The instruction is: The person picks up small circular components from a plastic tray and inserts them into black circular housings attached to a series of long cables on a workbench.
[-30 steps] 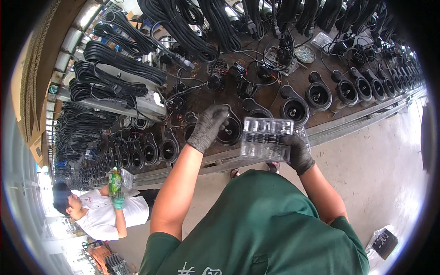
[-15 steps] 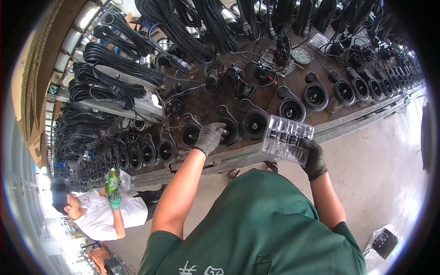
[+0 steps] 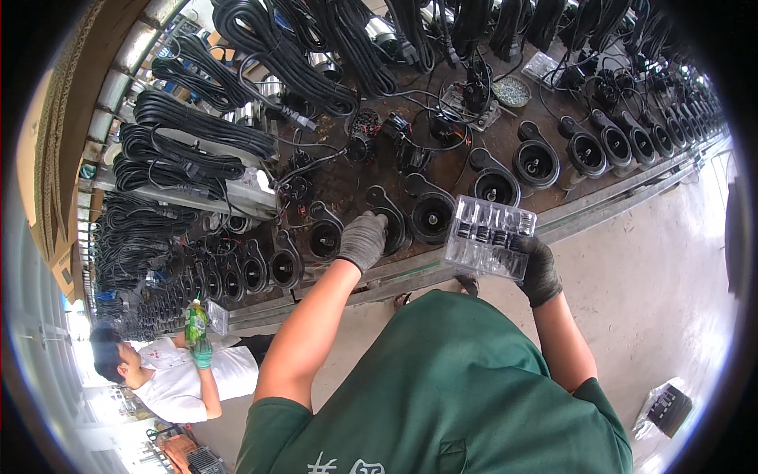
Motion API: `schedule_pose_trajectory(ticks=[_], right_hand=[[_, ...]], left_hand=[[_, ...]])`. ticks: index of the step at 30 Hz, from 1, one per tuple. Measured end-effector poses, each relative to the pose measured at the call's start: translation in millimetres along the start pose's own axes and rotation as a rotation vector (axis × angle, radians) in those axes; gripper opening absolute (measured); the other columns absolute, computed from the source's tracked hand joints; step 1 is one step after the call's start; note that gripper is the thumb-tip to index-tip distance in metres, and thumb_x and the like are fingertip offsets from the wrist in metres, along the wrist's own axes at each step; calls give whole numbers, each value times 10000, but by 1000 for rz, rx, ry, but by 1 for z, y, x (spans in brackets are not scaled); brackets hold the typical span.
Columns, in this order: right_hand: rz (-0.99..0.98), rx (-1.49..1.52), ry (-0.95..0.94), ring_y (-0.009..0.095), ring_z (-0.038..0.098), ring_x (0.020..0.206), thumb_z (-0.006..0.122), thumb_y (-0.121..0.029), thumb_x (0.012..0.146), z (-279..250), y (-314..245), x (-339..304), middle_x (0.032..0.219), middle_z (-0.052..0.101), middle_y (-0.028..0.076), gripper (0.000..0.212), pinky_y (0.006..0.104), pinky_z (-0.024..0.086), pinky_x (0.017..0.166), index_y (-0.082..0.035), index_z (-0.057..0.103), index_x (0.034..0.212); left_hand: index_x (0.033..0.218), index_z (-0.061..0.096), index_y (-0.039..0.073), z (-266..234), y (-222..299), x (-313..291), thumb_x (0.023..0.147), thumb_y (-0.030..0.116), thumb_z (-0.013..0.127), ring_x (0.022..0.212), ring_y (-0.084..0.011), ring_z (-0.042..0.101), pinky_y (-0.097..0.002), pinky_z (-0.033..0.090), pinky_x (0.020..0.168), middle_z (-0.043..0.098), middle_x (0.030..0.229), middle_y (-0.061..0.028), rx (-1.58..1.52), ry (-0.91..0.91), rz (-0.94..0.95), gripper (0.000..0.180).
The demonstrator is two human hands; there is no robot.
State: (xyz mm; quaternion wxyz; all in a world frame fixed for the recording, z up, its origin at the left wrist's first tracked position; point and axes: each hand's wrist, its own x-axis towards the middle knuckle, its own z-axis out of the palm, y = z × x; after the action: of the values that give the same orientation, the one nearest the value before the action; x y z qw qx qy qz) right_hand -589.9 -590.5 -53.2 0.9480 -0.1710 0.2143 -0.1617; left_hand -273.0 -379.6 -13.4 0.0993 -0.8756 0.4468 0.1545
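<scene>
Currently the left hand (image 3: 364,241) has its gloved fingers bent at the left side of a round black housing (image 3: 397,225) near the bench's (image 3: 335,180) near edge; whether they pinch anything is hidden. To the right, the right hand (image 3: 538,270) grips a clear case (image 3: 488,237) by its near right corner, fingers closed. Farther left, a co-worker's green-gloved hand (image 3: 202,353) holds a green bottle (image 3: 196,322).

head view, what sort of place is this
Likely a factory assembly workshop: matching round black housings line a long bench, bundles of black cable sit beyond them, and the right hand holds a clear plastic tray of small dark parts.
</scene>
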Motion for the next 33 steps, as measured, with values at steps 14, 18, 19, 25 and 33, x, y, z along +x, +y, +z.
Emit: schedule_pose_trajectory(ticks=[14,18,19,25,33], right_hand=[[-1,7,-48,330,672,1207,736,-233,794,6,1,11,1331,678,194,716,464,528,1102,59,542,1419],[2,0,-41,335,672,1206,733,-229,795,14,1,10,1326,679,194,714,466,525,1106,58,540,1420],[8,9,-43,338,671,1207,731,-227,796,13,1,10,1327,678,196,712,469,524,1108,58,540,1420],[40,24,-61,347,667,1214,720,-219,800,9,6,15,1338,668,208,706,483,524,1111,62,535,1421],[-61,-12,-110,335,705,1126,720,-102,762,26,17,24,1253,696,170,670,477,591,1011,14,541,1397]], left_hand=[[1210,723,110,1,-15,-9,930,163,692,1107,-386,666,-487,550,967,662,1142,-205,-45,86,133,287],[1147,738,125,4,-11,-6,946,158,654,1068,-368,684,-474,568,929,678,1104,-176,43,59,77,221],[1124,737,125,2,-8,-5,950,153,639,1059,-361,691,-471,575,913,685,1091,-165,54,51,62,202],[1072,731,113,13,-2,3,939,110,621,1051,-343,707,-461,587,877,694,1062,-161,192,-16,112,173],[1126,736,110,-11,-5,2,919,174,691,1056,-376,693,-492,557,923,694,1104,-170,-6,4,98,221]])
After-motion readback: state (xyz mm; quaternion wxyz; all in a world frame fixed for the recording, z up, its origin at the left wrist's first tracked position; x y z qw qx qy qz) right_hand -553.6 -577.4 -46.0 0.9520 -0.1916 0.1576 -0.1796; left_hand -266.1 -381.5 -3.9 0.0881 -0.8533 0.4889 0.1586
